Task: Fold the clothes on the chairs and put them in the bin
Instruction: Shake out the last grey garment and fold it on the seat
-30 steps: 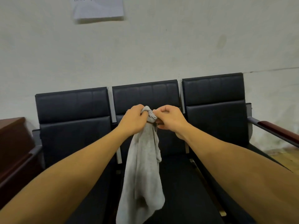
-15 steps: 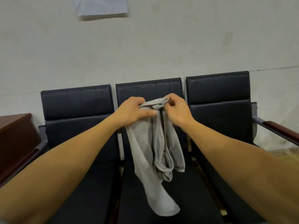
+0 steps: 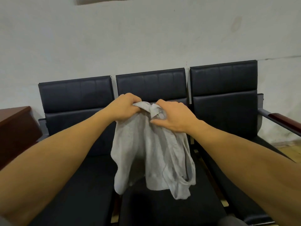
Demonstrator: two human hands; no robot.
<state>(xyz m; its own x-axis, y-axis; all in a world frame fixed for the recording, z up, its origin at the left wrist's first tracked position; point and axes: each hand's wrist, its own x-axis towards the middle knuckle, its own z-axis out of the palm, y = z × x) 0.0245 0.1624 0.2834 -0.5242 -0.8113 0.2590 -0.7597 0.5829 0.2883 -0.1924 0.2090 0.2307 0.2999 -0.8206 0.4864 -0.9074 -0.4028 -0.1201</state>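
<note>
The left hand [image 3: 124, 107] gripped the top edge of a grey garment [image 3: 151, 149], its fingers curled tight over the bunched cloth. Just beside it, at three o'clock, the right hand [image 3: 175, 119] pinched the same bunched top, fingers bent over the fabric and thumb pressed against it from below. The two hands were close together, with a knot of cloth between them.

The garment hung from both hands in loose folds, in the air over the seat of the middle chair [image 3: 151, 85]. Its lower ends dangled toward six o'clock; whether they touched the seat could not be told.

Three black chairs stood in a row against a pale wall [image 3: 146, 38]. The left chair [image 3: 76, 95] sat at nine o'clock of the garment, the right chair [image 3: 224, 82] at two o'clock, with a reddish armrest [image 3: 283, 119] on its far side. A brown cabinet [image 3: 14, 126] stood at the left edge.
</note>
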